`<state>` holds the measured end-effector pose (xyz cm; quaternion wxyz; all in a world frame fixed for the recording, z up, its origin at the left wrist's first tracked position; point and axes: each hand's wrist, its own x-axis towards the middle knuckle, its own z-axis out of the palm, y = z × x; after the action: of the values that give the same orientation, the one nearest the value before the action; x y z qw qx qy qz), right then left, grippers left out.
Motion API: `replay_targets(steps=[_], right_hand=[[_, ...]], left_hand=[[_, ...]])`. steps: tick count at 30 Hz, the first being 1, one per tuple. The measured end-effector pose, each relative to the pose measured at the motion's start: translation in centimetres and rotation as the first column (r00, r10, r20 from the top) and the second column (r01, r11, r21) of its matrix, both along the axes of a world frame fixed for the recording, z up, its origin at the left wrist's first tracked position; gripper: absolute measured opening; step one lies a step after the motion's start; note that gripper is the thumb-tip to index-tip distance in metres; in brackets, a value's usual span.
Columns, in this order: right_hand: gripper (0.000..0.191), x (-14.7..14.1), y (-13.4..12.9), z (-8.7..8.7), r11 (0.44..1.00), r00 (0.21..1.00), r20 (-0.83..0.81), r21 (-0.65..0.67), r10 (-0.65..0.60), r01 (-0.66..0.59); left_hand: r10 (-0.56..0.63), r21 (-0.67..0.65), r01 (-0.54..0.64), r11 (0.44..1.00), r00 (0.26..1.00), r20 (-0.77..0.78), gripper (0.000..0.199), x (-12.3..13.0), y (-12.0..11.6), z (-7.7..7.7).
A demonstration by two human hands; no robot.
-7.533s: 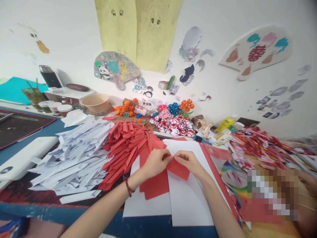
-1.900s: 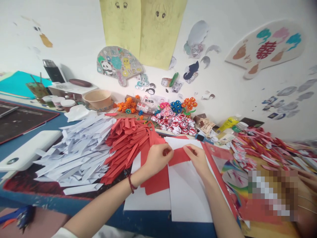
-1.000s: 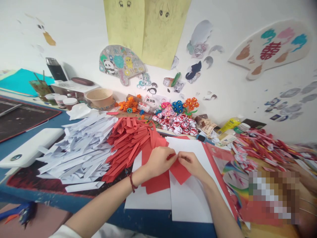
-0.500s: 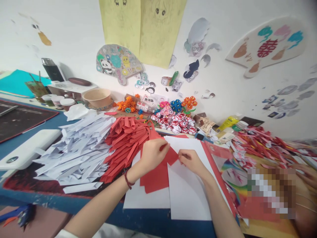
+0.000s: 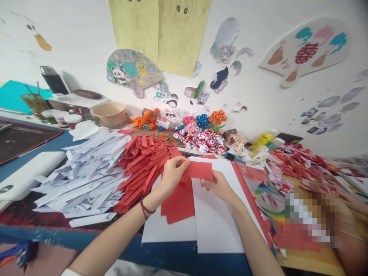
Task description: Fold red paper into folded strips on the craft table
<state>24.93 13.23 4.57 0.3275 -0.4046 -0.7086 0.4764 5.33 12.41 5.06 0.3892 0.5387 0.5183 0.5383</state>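
Observation:
A small rectangular piece of red paper (image 5: 201,170) is stretched between my two hands. My left hand (image 5: 173,172) pinches its left end, and the fingers of my right hand (image 5: 216,184) grip its lower right corner. Beneath them, more red paper sheets (image 5: 179,203) rest on white paper sheets (image 5: 220,226). Left of my left hand lies a heap of folded red paper strips (image 5: 146,165), and past it a larger heap of folded white paper strips (image 5: 86,180). A dark red bracelet circles my left wrist.
Red-and-white paper flowers (image 5: 205,142) and coloured flowers (image 5: 202,122) line the wall. A white power bank-like device (image 5: 37,172) lies at left, near a beige bowl (image 5: 108,111). Another person's arm (image 5: 352,234) is at right, beside a pile of red strips (image 5: 304,163).
The red paper in my hands has turned from a slanted position to lie level and flat between them. My right hand has rotated and moved slightly left. The view has shifted a little.

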Motion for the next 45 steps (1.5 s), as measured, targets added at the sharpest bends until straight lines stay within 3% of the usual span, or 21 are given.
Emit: replay_targets(steps=[3,6,9,11,13,17,24,31,38,45], right_hand=[[0.034,0.2,-0.3,0.5,0.999,0.999,-0.043,0.01,-0.033,0.034],[0.036,0.5,-0.2,0.5,0.993,0.994,-0.027,0.041,-0.11,0.111],[0.038,0.6,0.2,-0.1,0.985,0.987,0.007,0.065,-0.161,0.16],[0.038,0.6,0.4,-0.5,0.983,0.985,0.008,0.06,-0.172,0.172],[0.038,0.5,0.4,-0.7,0.985,0.986,-0.012,0.046,-0.166,0.167],[0.033,0.4,0.1,-0.4,0.988,0.99,-0.01,0.063,-0.144,0.144],[0.035,1.1,0.2,-0.2,0.987,0.992,0.069,0.128,-0.109,0.1],[0.034,1.4,0.5,-0.5,0.995,0.997,-0.062,0.086,-0.051,0.056],[0.031,1.9,1.0,-1.1,0.996,0.994,-0.107,0.084,-0.021,0.03],[0.025,1.5,0.5,-0.5,0.994,0.995,-0.09,0.099,-0.035,0.044]], left_hand=[[-0.012,0.051,0.018,0.999,0.994,-0.105,0.021,0.1,-0.1,-0.2],[-0.004,0.117,0.05,0.992,0.933,-0.36,0.018,0.3,-0.6,0.1],[0.151,0.284,0.064,0.957,0.725,-0.672,0.037,0.8,-1.4,0.8],[0.213,0.361,0.148,0.921,0.586,-0.782,0.041,1.2,-1.8,1.0],[0.209,0.373,0.228,0.9,0.526,-0.824,0.043,1.5,-2.1,1.0],[0.108,0.324,0.303,0.896,0.56,-0.822,0.053,1.6,-2.2,0.4],[-0.032,0.257,0.363,0.896,0.629,-0.776,0.047,1.4,-2.0,0.2],[-0.142,0.225,0.442,0.868,0.656,-0.742,0.045,1.4,-2.4,0.5],[-0.212,0.19,0.502,0.844,0.636,-0.742,0.051,1.2,-2.4,0.7],[-0.259,0.165,0.521,0.837,0.644,-0.72,0.048,1.1,-2.4,0.9]])
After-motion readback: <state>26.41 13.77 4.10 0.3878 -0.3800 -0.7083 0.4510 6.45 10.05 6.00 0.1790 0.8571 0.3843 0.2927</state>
